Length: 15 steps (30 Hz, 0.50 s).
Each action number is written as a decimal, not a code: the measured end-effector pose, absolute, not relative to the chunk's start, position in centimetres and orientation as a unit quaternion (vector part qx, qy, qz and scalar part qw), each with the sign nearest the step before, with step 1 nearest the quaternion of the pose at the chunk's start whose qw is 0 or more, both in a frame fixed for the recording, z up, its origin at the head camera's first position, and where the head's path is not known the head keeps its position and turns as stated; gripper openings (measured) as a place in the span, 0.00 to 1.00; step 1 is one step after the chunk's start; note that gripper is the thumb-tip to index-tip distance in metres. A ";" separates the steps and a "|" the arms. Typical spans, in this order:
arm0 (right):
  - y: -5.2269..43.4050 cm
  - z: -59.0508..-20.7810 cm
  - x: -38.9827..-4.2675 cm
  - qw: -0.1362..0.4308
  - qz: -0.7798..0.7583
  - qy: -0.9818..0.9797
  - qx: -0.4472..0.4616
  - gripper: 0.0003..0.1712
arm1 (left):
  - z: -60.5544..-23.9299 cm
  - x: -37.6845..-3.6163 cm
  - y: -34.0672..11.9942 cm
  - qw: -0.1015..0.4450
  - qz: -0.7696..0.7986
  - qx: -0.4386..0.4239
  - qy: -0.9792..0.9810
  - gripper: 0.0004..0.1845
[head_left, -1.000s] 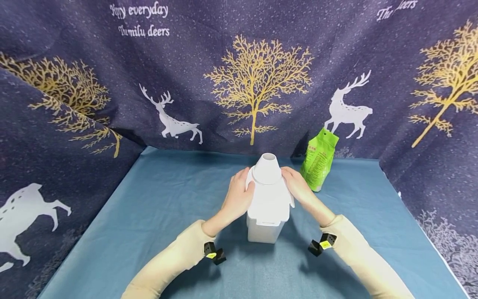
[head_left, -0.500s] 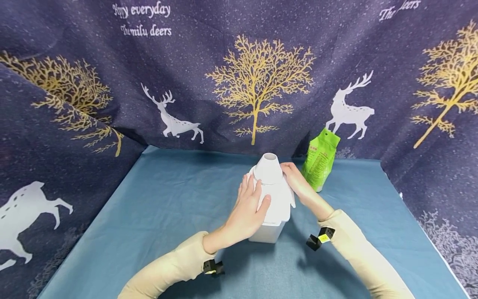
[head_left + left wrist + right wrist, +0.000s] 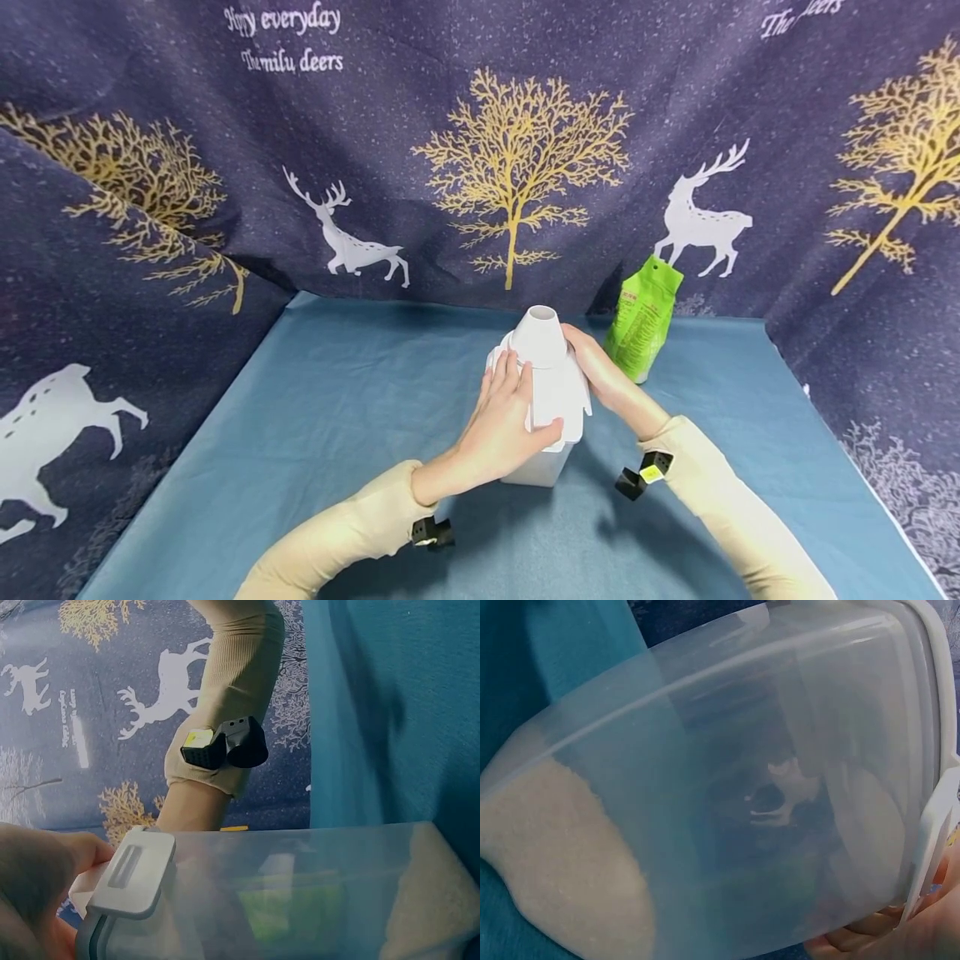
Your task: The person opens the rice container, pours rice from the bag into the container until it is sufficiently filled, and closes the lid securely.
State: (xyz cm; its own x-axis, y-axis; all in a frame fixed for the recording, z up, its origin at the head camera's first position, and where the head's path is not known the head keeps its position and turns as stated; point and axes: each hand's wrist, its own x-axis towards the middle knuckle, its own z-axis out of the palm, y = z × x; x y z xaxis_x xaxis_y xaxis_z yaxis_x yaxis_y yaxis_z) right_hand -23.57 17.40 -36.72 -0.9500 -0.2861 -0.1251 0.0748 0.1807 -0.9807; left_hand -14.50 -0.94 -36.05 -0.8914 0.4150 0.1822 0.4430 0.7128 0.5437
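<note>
A clear plastic storage container (image 3: 531,473) with a white lid (image 3: 558,396) stands upright on the table, and a white cone-shaped piece (image 3: 538,337) tops the lid at its far end. Pale grain-like stuff (image 3: 570,855) fills its bottom, seen through the wall in the right wrist view. My left hand (image 3: 501,429) rests on the lid's left side, fingers straight and thumb spread across the near part. At the far right side of the lid, my right hand (image 3: 596,362) grips the edge, its fingers curled beside a white side latch (image 3: 934,832). Another latch (image 3: 135,874) shows in the left wrist view.
A bright green bag (image 3: 643,321) with print stands behind my right hand at the back right. Blue cloth (image 3: 360,400) covers the table. A dark curtain with deer and trees (image 3: 450,125) hangs at the back and sides.
My left hand has moved from the lid's left edge nearer to me and over its top, thumb spreading to the right. My right hand stays at the right side with barely a shift.
</note>
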 end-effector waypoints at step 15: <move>18.6 -36.7 -23.7 0.104 -0.596 0.793 -0.070 0.26 | -36.0 -16.4 -2.5 0.004 -0.305 -0.309 -0.901 0.44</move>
